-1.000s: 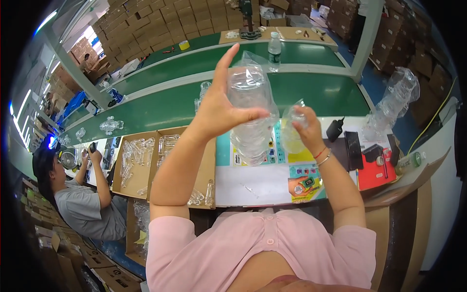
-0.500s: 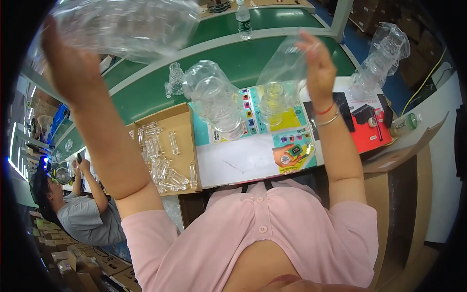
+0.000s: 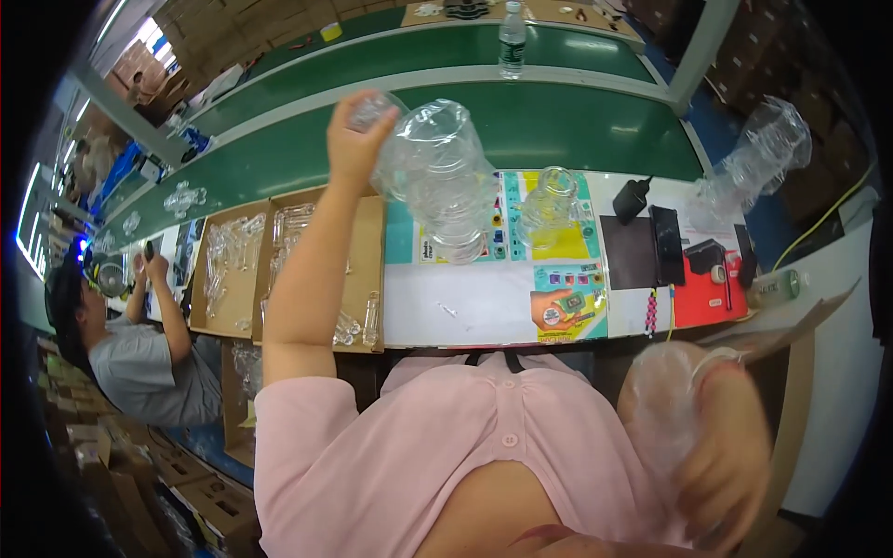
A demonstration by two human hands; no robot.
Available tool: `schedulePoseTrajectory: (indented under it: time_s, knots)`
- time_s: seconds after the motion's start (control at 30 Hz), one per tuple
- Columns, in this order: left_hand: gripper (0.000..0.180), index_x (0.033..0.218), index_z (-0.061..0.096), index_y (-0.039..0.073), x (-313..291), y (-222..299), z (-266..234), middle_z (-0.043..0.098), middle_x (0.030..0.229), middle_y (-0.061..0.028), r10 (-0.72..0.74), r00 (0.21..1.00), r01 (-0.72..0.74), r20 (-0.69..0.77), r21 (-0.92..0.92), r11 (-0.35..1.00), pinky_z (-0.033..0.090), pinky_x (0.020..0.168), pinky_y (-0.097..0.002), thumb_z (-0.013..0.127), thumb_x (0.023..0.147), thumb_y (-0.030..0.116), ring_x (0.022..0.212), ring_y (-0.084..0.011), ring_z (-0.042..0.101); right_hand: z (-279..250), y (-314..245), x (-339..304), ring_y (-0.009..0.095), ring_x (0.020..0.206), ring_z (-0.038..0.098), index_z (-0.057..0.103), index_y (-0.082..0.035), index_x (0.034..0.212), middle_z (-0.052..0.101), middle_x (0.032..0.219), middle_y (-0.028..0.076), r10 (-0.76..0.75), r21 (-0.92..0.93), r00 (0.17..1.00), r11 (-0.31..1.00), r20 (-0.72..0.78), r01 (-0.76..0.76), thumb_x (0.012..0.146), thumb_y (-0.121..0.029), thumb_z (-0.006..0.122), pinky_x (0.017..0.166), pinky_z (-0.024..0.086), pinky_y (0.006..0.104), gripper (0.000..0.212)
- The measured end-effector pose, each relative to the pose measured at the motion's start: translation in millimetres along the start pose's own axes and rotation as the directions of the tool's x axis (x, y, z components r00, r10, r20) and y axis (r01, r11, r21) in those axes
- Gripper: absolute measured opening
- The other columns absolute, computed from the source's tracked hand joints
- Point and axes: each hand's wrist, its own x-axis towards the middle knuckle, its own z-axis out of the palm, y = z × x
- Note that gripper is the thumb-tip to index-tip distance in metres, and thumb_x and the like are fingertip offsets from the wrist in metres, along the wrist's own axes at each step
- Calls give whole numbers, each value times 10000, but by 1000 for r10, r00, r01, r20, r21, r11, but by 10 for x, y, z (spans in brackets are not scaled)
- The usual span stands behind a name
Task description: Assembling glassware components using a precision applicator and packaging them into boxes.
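My left hand [image 3: 356, 139] is raised over the work table [image 3: 484, 302] and grips a crumpled clear plastic bag [image 3: 437, 177], which hangs above the colourful printed sheets [image 3: 558, 307]. My right hand [image 3: 730, 470] is low at the lower right, beside my body, and blurred. It holds a translucent plastic piece [image 3: 662, 409]. A small clear plastic piece [image 3: 549, 197] stands on the sheets, apart from both hands.
Two cardboard trays [image 3: 367, 232] of clear parts lie left of the sheets. Black devices [image 3: 651, 232] and a red mat [image 3: 707, 302] are at the right, with a plastic bag [image 3: 763, 149] beyond. A green conveyor [image 3: 577, 126] carries a water bottle [image 3: 512, 37]. A seated person [image 3: 139, 358] works at left.
My left hand came down from the upper left to above the table with the clear plastic bag. My right hand dropped from over the sheets to the lower right at my side.
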Motion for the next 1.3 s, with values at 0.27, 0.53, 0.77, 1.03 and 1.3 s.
schedulePoseTrajectory:
  time_s: [0.27,0.53,0.77,1.03,1.3]
  knots:
    - [358,1017,582,78,-526,-222,-70,570,1022,-63,-151,965,142,216,59,988,404,846,-284,623,662,55,957,-169,531,412,296,133,137,473,382,455,-216,821,384,616,22,-17,-70,999,997,33,19,913,-345,350,452,279,277,190]
    - [286,958,608,29,-538,-20,-149,562,1090,-102,162,935,-263,314,313,912,431,850,-317,582,675,5,984,-273,545,239,489,143,244,609,556,570,-32,688,540,678,118,-146,-50,980,987,137,154,811,-117,423,589,469,378,210]
    - [144,905,651,76,-481,-26,-105,615,1017,-78,368,881,-450,297,286,846,451,820,-313,608,800,165,957,-256,566,176,488,182,261,618,562,529,-10,648,541,678,128,-56,-68,988,995,145,66,780,-63,411,600,473,397,185]
    - [183,917,614,57,191,1067,-385,602,961,-82,269,912,-289,-311,-20,957,445,721,-291,599,825,214,814,-196,580,218,475,182,234,581,552,550,8,665,562,712,127,-201,-261,972,938,124,228,748,-16,445,579,472,378,136]
    - [349,927,618,70,-116,1484,-40,608,970,-112,76,711,-438,699,357,825,458,750,-340,688,706,329,880,-278,579,-56,575,268,206,563,520,564,-41,683,522,666,85,15,23,994,1000,110,-18,802,-110,483,512,405,310,160]
